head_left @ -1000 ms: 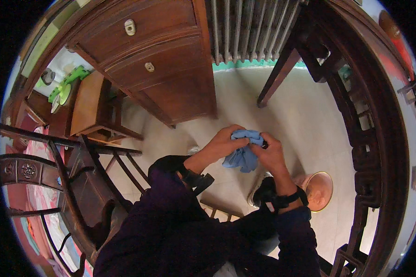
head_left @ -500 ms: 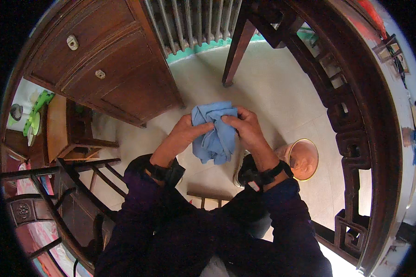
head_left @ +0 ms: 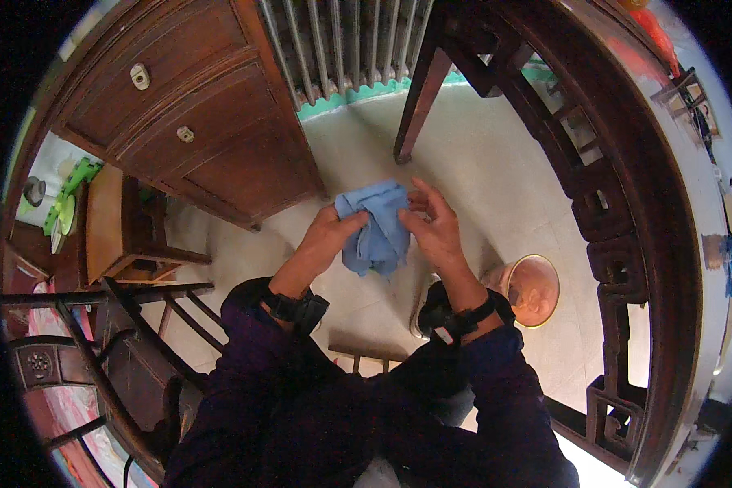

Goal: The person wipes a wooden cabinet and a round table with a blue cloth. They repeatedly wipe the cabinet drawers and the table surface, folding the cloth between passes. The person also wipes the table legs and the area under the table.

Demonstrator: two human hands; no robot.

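A crumpled blue cloth [head_left: 376, 232] hangs in loose folds above the floor, in front of my knees. My left hand [head_left: 321, 236] grips its left side, thumb pressed on top and the other fingers partly hidden behind the fabric. At the cloth's right edge is my right hand [head_left: 435, 232], its fingers spread apart and the thumb tip touching or just beside the fabric. Dark bands circle both my wrists.
A pinkish bin [head_left: 533, 290] with a gold rim stands right of my knees. A carved dark wooden table [head_left: 618, 203] curves along the right. A brown cabinet [head_left: 220, 154] and a metal radiator [head_left: 346, 49] are ahead; a dark wooden chair [head_left: 122, 350] is at left.
My right hand has loosened from the cloth, its fingers lifting and spreading. The cloth has become narrower and its lower edge sits higher. My left hand keeps its grip.
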